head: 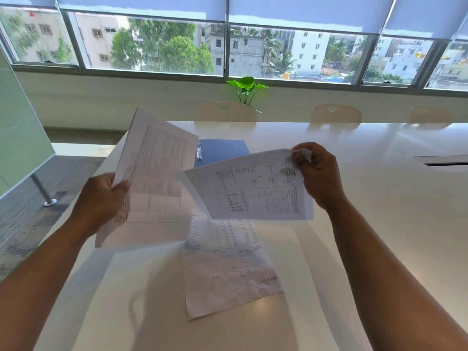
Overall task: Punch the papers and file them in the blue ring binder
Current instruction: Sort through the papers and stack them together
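My left hand (101,198) grips a small stack of printed sheets (154,178) by its left edge and holds it tilted above the white table (367,198). A single printed sheet (253,188) is pinched at its upper right corner by my right hand (316,173), which keeps it lifted over the table. Another printed sheet (228,269) lies flat on the table below them. The blue ring binder (222,150) lies open further back, its metal rings (199,152) showing; the held papers hide part of it. No hole punch is in view.
Three pale chairs (225,112) stand along the table's far side, with a green plant (247,89) behind them under the windows. A glass partition (20,138) on a metal post stands at the left. A cable slot (445,162) is cut into the tabletop at right.
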`<action>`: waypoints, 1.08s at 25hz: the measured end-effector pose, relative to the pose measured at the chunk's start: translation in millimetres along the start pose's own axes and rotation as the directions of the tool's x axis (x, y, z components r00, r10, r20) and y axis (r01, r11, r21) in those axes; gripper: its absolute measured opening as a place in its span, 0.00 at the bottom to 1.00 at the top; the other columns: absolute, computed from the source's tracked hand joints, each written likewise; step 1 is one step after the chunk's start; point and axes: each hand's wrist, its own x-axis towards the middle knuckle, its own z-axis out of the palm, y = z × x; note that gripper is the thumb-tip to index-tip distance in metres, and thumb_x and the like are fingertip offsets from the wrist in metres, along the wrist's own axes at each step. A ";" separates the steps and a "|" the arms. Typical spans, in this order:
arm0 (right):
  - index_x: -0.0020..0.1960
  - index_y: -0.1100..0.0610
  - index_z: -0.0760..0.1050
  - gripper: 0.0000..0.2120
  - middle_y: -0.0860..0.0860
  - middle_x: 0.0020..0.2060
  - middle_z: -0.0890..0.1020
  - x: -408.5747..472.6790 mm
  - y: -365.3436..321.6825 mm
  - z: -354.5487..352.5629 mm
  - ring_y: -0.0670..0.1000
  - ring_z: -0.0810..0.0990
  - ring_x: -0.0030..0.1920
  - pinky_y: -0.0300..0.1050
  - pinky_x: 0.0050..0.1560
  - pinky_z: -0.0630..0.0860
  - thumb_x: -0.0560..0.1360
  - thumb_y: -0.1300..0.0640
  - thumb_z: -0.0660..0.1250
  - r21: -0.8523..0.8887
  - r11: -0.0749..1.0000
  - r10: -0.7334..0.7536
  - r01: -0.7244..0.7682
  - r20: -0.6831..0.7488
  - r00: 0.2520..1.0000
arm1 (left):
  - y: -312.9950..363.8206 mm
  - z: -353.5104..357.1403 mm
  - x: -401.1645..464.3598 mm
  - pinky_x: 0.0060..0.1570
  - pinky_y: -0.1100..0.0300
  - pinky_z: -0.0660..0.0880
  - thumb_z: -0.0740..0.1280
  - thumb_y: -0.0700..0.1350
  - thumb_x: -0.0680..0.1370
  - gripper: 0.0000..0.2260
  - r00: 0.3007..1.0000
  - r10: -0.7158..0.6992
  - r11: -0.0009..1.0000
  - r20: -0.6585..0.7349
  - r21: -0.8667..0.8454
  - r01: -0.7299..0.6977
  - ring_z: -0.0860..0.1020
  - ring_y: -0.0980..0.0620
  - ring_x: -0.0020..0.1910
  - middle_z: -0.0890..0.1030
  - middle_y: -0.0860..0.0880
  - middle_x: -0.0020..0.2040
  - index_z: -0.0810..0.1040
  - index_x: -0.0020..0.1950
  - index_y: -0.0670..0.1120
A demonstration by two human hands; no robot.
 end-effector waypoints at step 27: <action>0.37 0.45 0.69 0.14 0.39 0.38 0.79 16.3 -77.1 77.5 0.40 0.76 0.42 0.63 0.61 0.73 0.76 0.51 0.72 -0.080 0.995 -0.067 0.060 -0.089 0.994 | 90.9 26.7 -16.5 0.46 0.46 0.81 0.66 0.53 0.82 0.09 0.869 0.341 0.940 0.358 -0.136 -0.313 0.85 0.52 0.40 0.87 0.54 0.44 0.84 0.50 0.52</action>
